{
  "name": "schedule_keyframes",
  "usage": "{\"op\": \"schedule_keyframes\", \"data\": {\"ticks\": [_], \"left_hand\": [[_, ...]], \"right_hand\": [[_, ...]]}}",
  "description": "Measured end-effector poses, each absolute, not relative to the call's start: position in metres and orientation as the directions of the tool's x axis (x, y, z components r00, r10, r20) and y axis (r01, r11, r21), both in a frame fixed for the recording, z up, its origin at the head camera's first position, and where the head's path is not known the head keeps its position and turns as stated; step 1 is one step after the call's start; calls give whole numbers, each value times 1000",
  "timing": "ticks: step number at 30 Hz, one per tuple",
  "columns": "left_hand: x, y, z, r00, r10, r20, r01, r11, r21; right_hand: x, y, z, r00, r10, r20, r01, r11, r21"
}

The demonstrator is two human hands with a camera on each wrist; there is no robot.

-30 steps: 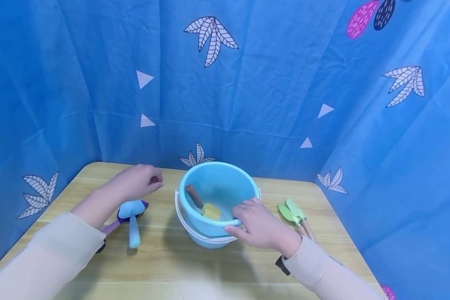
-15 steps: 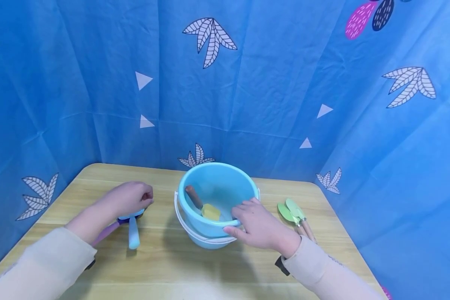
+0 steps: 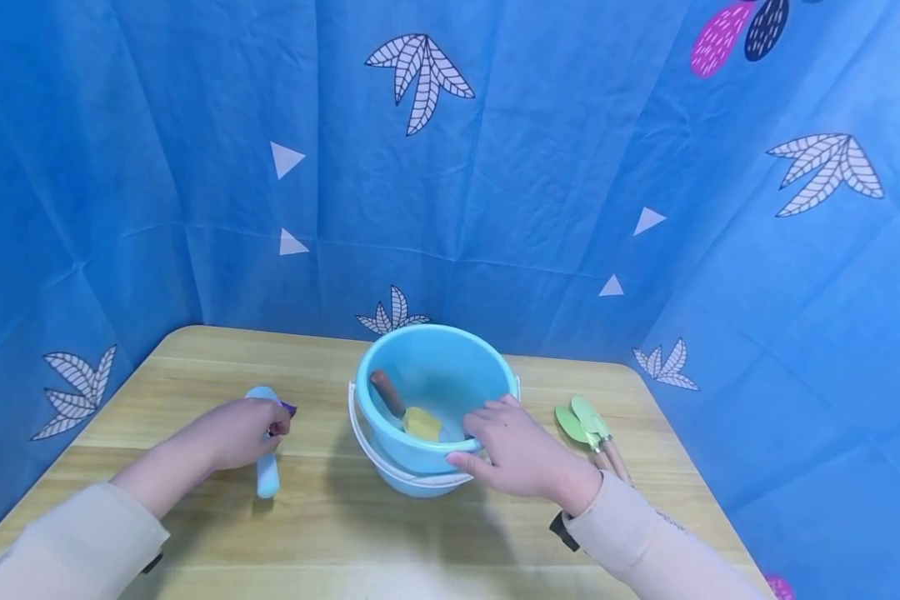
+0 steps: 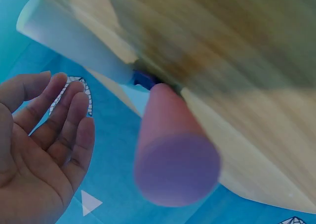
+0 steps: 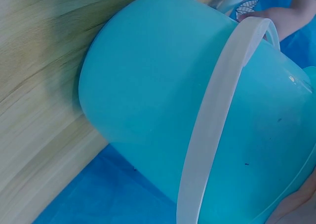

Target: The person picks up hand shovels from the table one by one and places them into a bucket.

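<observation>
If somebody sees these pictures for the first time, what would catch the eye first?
Probably first the light-blue bucket at the middle of the wooden table, its rim gripped by the right hand, with a yellow tool inside. Behind it, the bright blue cloth with leaf prints is also hard to miss. Then perhaps the green shovels at right.

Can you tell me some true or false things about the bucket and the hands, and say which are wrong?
1. The right hand grips the blue bucket. True.
2. The green shovels are inside the bucket. False: they lie on the table.
3. Something yellow is inside the bucket. True.
4. The left hand grips the purple handle. False: it is open, apart from that handle.
</observation>
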State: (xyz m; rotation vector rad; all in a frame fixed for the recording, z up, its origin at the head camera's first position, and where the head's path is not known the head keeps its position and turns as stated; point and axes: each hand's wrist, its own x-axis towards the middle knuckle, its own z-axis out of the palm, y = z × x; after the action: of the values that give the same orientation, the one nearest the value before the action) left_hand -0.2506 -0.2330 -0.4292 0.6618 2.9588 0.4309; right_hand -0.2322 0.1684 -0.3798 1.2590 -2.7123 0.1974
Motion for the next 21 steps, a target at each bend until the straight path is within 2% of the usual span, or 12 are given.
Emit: {"op": "schedule_keyframes", "data": {"ticks": [13, 21], "left_hand": [[-238, -239, -445, -891, 455, -9, 428, 844, 322], [-233, -241, -450, -877, 480, -15, 455, 841, 292]], "right_hand": [[-232, 168, -383, -638, -745, 193, -765, 641, -52], [-231, 168, -381, -640, -746, 187, -764, 643, -52]]}}
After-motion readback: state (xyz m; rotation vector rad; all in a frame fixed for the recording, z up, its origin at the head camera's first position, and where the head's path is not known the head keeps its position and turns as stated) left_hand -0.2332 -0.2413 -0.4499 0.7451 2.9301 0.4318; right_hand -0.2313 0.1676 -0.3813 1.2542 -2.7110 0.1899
